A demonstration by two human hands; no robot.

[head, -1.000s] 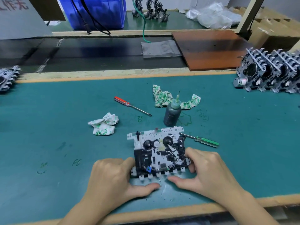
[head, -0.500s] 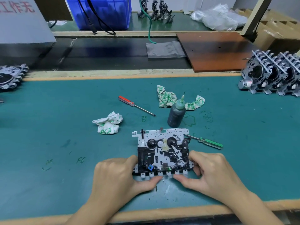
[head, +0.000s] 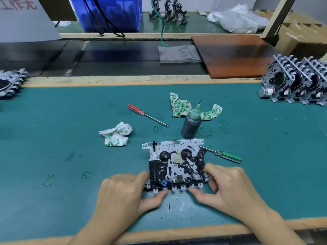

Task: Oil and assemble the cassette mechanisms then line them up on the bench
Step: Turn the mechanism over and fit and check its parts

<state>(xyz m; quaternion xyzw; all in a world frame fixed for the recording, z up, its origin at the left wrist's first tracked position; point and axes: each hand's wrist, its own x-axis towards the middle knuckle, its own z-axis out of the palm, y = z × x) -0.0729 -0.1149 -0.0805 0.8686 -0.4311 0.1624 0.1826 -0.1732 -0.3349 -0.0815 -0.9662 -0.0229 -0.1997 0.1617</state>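
Two hands frame one cassette mechanism (head: 176,165) lying flat on the green bench mat (head: 53,147), close to the near edge. Left hand (head: 123,197) knuckles up, fingers curled against the mechanism's left side, thumb laid along its toothed front edge. Right hand (head: 230,190) mirrors it: fingers bent over the right corner, thumb pointing inward along the same edge. Both clamp the unit from opposite sides; thumb tips near each other, not touching.

Mechanism's long axis runs left to right. Tabbed key edge faces the person, perforated metal plate faces away, two black reel hubs upward.

Just behind it stands a dark oil bottle (head: 191,124), upright, nozzle up. Green-handled screwdriver (head: 228,156) lies beside the right rear corner; red-handled screwdriver (head: 139,111) farther back left. Row of upright mechanisms (head: 300,82) far right.
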